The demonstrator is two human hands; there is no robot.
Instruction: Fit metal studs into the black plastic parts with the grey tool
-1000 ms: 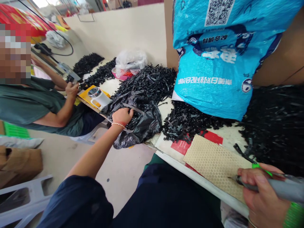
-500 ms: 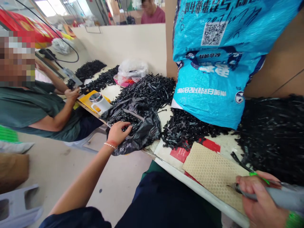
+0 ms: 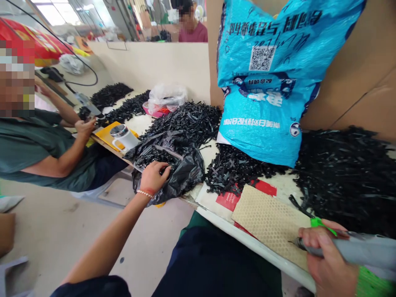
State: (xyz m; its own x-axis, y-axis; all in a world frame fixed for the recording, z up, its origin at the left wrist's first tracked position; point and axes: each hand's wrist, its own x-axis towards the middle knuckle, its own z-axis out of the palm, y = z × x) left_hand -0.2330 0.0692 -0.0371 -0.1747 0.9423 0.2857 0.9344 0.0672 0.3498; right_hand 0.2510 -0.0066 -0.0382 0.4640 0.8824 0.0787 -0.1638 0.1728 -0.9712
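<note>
A clear tray [image 3: 173,153] in a black bag [image 3: 193,173], left on the bench [image 3: 216,222], holds black pieces [image 3: 159,156]. The left hand [image 3: 154,177] bends over its near rim, fingers half curled, any grip hidden. The right hand [image 3: 331,260], near right, wraps its fingers around a grey tool [image 3: 365,249] over a honeycomb mat [image 3: 262,216].

The grey tool [image 3: 361,249] and far-right black pile [image 3: 346,177] are cut off by the right edge, the blue sack [image 3: 261,134] by the top; the clear container [image 3: 168,152] is partly hidden by the left hand [image 3: 153,178].

Bright, diffuse | windows [image 3: 57,13] overexposed, upper left | edges stretched, softened
</note>
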